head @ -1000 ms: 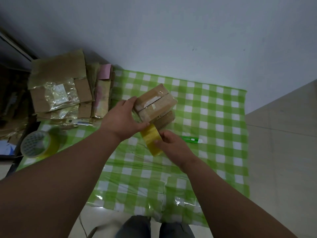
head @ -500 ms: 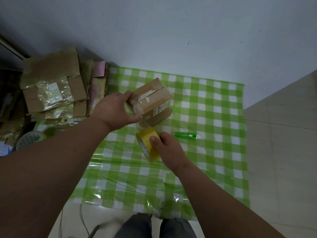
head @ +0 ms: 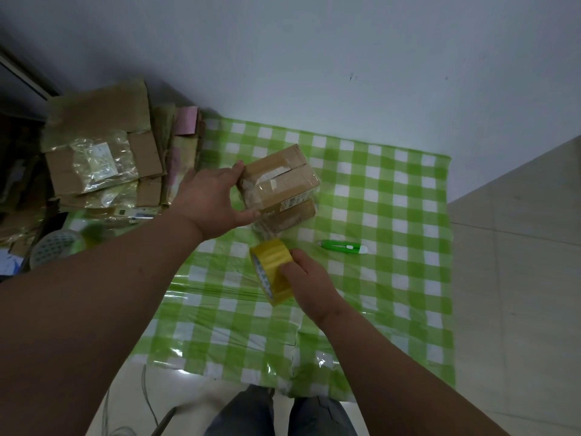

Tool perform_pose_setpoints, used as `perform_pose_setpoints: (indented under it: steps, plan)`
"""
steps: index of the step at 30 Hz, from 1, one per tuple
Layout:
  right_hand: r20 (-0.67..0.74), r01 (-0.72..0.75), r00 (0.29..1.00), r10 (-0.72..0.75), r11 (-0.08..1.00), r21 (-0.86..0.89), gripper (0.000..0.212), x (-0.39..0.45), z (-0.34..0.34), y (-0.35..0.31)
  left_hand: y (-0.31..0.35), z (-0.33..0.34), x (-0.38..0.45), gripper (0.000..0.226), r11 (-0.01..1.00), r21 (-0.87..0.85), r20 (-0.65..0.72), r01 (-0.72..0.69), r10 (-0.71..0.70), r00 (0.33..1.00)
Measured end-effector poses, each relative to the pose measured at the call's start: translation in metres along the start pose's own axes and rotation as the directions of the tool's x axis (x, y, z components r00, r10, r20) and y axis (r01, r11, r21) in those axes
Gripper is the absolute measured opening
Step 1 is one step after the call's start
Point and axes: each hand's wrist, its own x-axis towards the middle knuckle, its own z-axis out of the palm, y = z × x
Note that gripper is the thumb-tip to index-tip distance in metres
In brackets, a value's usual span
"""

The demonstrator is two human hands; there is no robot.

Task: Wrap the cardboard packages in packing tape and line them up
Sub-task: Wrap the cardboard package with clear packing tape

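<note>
Your left hand (head: 210, 199) is clamped on the near-left end of the cardboard packages (head: 279, 187): thumb under the lower corner, fingers (head: 237, 169) curled over the top edge. The bundle looks like three brown boxes stacked and held off the green-checked cloth (head: 393, 196), tilted, far end pointing away from your fingers and to the right. Clear tape already shines on the near faces, and a white label shows on the side.

Your right hand (head: 309, 283) is closed around the yellow tape roll (head: 272, 270), fingers wrapped over its outer rim, thumb side toward you. The roll stands on edge just below the packages, close to your left thumb. A clear strip of tape (head: 262, 229) runs from the roll up to the bottom corner of the bundle, so roll and packages are joined.

A green cutter (head: 342, 247) lies flat on the cloth just right of your right-hand fingertips, untouched.

Beyond your left-hand fingers, further left, is a pile of flattened cardboard and plastic bags (head: 100, 162) against the wall. Under your left forearm, a second tape roll (head: 58, 248) sits at the cloth's left edge.

I can't tell whether the cloth lies on a table or on the floor. Your knees show at the bottom edge.
</note>
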Motion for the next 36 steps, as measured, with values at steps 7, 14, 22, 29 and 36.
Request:
perform_pose_setpoints:
  steps: [7,14,22,29,36]
  plan:
    - [0.019,-0.040,0.999,0.041,0.999,-0.009,0.013,-0.002,0.001,0.016,0.021,0.021,-0.021,0.085,0.917,-0.360,-0.039,0.172,-0.199,0.979]
    - [0.088,0.038,0.996,-0.028,0.993,-0.111,0.020,0.002,-0.013,0.012,0.037,0.034,-0.043,0.059,0.780,-0.573,0.001,0.250,-0.305,0.952]
    - [0.092,0.133,0.989,-0.112,0.954,-0.270,0.011,0.015,-0.024,0.004,0.053,0.044,-0.059,0.078,0.286,-0.819,0.341,0.498,-0.455,0.822]
    - [-0.281,-0.046,0.941,-0.189,0.750,-0.659,0.039,0.041,-0.069,0.022,0.056,0.055,-0.061,0.014,-0.016,-0.859,0.442,0.511,-0.527,0.726]
    - [-0.205,-0.133,0.969,-0.134,0.416,-0.900,0.040,0.055,-0.087,0.053,0.061,0.057,-0.058,0.013,-0.209,-0.844,0.520,0.493,-0.542,0.660]
